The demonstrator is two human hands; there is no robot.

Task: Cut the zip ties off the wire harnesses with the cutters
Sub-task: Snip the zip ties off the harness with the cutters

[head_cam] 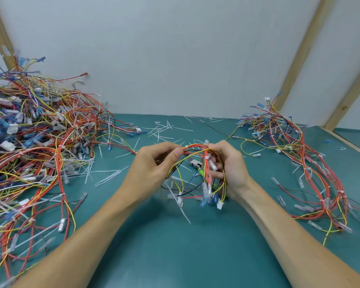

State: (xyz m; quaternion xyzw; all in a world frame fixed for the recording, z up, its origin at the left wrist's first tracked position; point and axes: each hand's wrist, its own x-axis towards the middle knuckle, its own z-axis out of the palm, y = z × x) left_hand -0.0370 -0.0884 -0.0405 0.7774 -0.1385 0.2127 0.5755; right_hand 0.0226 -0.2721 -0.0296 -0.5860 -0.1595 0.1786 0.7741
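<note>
Right now both hands are holding one wire harness (pixel 197 161) up over the middle of the green table (pixel 175 256). The left hand (pixel 156 167) is pinching the red and yellow wires at the top of the loop between thumb and fingertips, while the right hand (pixel 227 165) is curling its fingers around the bundle on the other side. A white zip tie (pixel 206 157) is sitting on the red wires just beside the right fingers. Loose ends with clear and blue connectors are hanging down below the hands, blurred. The cutters (pixel 196 166), with a metal head and a green handle, are showing between the two hands behind the wires; whether the right hand is also gripping them I cannot tell. A big pile of harnesses (pixel 29 138) is lying on the left side of the table against the white wall (pixel 175 48), and a smaller pile (pixel 299 154) is spreading along the right side, well apart from the hands. Cut zip tie pieces (pixel 164 129) are lying scattered across the table behind the hands
</note>
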